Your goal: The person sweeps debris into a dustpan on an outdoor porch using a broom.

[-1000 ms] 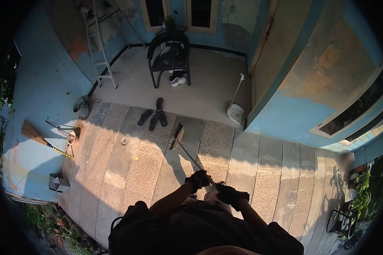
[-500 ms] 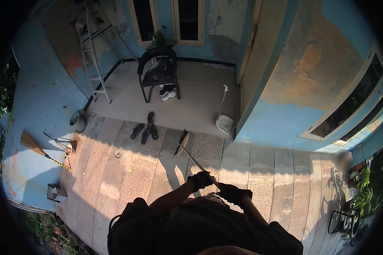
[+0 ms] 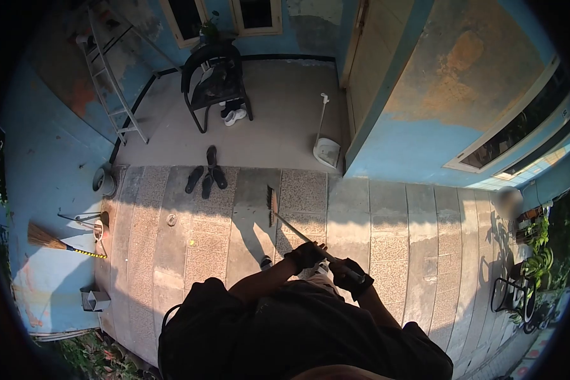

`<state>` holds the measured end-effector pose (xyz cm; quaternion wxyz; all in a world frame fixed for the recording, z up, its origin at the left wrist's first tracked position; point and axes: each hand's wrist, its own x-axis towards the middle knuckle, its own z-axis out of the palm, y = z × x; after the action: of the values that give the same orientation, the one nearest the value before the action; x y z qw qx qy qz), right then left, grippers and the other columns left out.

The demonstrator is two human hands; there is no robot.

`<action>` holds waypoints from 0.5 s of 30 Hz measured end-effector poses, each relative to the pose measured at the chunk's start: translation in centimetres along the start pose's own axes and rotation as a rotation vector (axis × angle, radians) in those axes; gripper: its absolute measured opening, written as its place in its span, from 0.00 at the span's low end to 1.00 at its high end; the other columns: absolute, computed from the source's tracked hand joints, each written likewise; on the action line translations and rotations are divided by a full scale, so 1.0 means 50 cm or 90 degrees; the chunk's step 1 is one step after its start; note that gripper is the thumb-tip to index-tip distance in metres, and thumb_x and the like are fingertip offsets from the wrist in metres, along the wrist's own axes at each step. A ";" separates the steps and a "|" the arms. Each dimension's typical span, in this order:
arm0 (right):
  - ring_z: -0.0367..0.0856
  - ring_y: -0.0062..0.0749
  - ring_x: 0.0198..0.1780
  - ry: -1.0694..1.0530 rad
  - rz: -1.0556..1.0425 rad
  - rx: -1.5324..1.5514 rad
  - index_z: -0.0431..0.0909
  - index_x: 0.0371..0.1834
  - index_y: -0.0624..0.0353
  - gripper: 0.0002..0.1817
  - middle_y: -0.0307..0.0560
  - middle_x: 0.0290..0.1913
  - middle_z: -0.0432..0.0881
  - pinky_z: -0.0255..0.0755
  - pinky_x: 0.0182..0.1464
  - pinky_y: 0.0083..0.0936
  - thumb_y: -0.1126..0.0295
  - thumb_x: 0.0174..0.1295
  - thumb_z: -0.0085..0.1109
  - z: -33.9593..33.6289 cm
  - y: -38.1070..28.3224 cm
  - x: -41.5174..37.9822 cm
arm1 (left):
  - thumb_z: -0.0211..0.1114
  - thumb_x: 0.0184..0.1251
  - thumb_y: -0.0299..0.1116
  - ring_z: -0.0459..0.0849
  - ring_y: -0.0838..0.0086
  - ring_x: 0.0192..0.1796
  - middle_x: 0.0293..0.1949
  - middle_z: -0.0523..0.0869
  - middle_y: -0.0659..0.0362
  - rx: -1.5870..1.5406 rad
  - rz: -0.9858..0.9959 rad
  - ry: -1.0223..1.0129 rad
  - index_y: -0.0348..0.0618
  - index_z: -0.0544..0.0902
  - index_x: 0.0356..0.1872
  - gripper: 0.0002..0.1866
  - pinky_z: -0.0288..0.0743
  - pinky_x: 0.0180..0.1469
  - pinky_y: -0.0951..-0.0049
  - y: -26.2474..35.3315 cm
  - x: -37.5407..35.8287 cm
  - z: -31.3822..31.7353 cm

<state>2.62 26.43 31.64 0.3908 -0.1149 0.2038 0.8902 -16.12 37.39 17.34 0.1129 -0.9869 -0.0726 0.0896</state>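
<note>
The left hand (image 3: 305, 255) and right hand (image 3: 354, 279), both gloved, are clamped around the broom (image 3: 292, 227), the right nearer the handle's top. Its brush is out ahead over the paving (image 3: 304, 190), between 4 slippers (image 3: 219, 177) and a dustpan (image 3: 327, 152); whether it touches the ground, I can't tell.

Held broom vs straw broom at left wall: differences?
The held broom is gripped by the left hand and right hand; the straw broom leans on the wall, unheld. The held broom's head is down, the straw broom's bristles up. The held broom's handle is plain, the straw broom's striped yellow and black. Both have stick handles.
</note>
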 end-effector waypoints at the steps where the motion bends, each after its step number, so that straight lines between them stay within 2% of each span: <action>1: 0.70 0.19 0.22 -0.021 -0.034 -0.040 0.66 0.40 0.58 0.05 0.33 0.23 0.69 0.70 0.25 0.19 0.69 0.70 0.43 -0.016 0.007 0.011 | 0.48 0.69 0.35 0.74 0.68 0.60 0.63 0.73 0.54 -0.052 -0.038 0.078 0.51 0.71 0.60 0.19 0.68 0.63 0.66 0.004 -0.014 0.007; 2: 0.70 0.19 0.22 -0.042 -0.069 -0.079 0.66 0.40 0.58 0.04 0.33 0.24 0.69 0.70 0.26 0.19 0.70 0.69 0.42 -0.030 0.016 0.022 | 0.46 0.70 0.35 0.74 0.69 0.59 0.63 0.73 0.55 -0.104 -0.076 0.155 0.51 0.70 0.63 0.21 0.67 0.62 0.68 0.011 -0.031 0.014; 3: 0.70 0.20 0.23 0.033 -0.056 -0.008 0.67 0.41 0.56 0.06 0.33 0.25 0.70 0.70 0.26 0.20 0.66 0.69 0.45 0.013 0.043 0.031 | 0.46 0.70 0.35 0.74 0.69 0.59 0.63 0.73 0.55 -0.103 -0.074 0.155 0.51 0.70 0.63 0.21 0.67 0.62 0.68 0.007 -0.044 0.020; 6: 0.71 0.22 0.24 0.024 0.006 -0.111 0.68 0.40 0.54 0.10 0.35 0.25 0.70 0.70 0.26 0.21 0.60 0.69 0.48 -0.048 0.053 0.084 | 0.52 0.71 0.33 0.76 0.64 0.59 0.55 0.80 0.51 -0.176 -0.074 0.201 0.45 0.79 0.48 0.11 0.68 0.65 0.65 -0.003 -0.083 0.047; 7: 0.73 0.26 0.24 0.089 -0.054 -0.173 0.69 0.39 0.54 0.12 0.37 0.24 0.71 0.71 0.26 0.23 0.57 0.68 0.48 -0.022 0.070 0.098 | 0.53 0.71 0.34 0.80 0.62 0.48 0.42 0.82 0.54 0.087 0.011 0.343 0.46 0.77 0.36 0.07 0.72 0.58 0.65 0.008 -0.049 0.213; 8: 0.73 0.26 0.24 0.089 -0.053 -0.177 0.69 0.39 0.54 0.12 0.37 0.24 0.71 0.71 0.26 0.23 0.57 0.68 0.48 -0.011 0.069 0.116 | 0.53 0.71 0.34 0.80 0.62 0.48 0.42 0.82 0.54 0.090 0.008 0.344 0.46 0.77 0.36 0.07 0.72 0.58 0.65 0.014 -0.044 0.275; 10: 0.77 0.29 0.26 0.332 -0.026 -0.516 0.71 0.42 0.56 0.11 0.42 0.26 0.76 0.73 0.28 0.24 0.60 0.68 0.48 0.007 0.071 0.137 | 0.51 0.66 0.37 0.77 0.65 0.37 0.32 0.79 0.57 -0.852 -0.116 0.260 0.46 0.74 0.31 0.09 0.70 0.45 0.65 0.005 -0.051 0.260; 11: 0.80 0.30 0.29 0.327 -0.146 -0.680 0.72 0.47 0.57 0.11 0.46 0.31 0.81 0.75 0.31 0.25 0.64 0.67 0.49 0.012 0.093 0.148 | 0.51 0.66 0.37 0.77 0.65 0.37 0.32 0.79 0.57 -0.856 -0.121 0.261 0.46 0.74 0.31 0.09 0.70 0.45 0.65 0.009 -0.061 0.250; 12: 0.80 0.30 0.29 0.328 -0.137 -0.680 0.72 0.47 0.57 0.11 0.46 0.31 0.81 0.75 0.31 0.25 0.64 0.67 0.49 0.015 0.099 0.159 | 0.50 0.66 0.36 0.73 0.66 0.33 0.27 0.74 0.58 -1.238 -0.384 0.278 0.47 0.71 0.28 0.08 0.68 0.41 0.64 0.005 -0.051 0.167; 14: 0.82 0.29 0.31 0.364 -0.101 -0.944 0.71 0.54 0.58 0.15 0.47 0.35 0.83 0.76 0.34 0.24 0.66 0.66 0.51 0.034 0.088 0.192 | 0.49 0.66 0.35 0.65 0.68 0.24 0.18 0.64 0.60 -1.921 -1.020 0.259 0.49 0.65 0.22 0.12 0.64 0.34 0.64 -0.052 -0.083 -0.023; 15: 0.82 0.27 0.31 0.344 -0.107 -0.795 0.69 0.60 0.58 0.19 0.46 0.34 0.84 0.76 0.34 0.23 0.68 0.66 0.52 0.051 0.089 0.194 | 0.48 0.66 0.34 0.64 0.69 0.24 0.19 0.64 0.61 -1.946 -0.995 0.337 0.50 0.63 0.21 0.12 0.62 0.32 0.65 -0.055 -0.080 -0.031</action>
<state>-7.26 31.16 31.61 0.2545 -0.5523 -0.2668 0.7477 -20.08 39.06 20.09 0.8246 -0.0841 0.4865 0.2762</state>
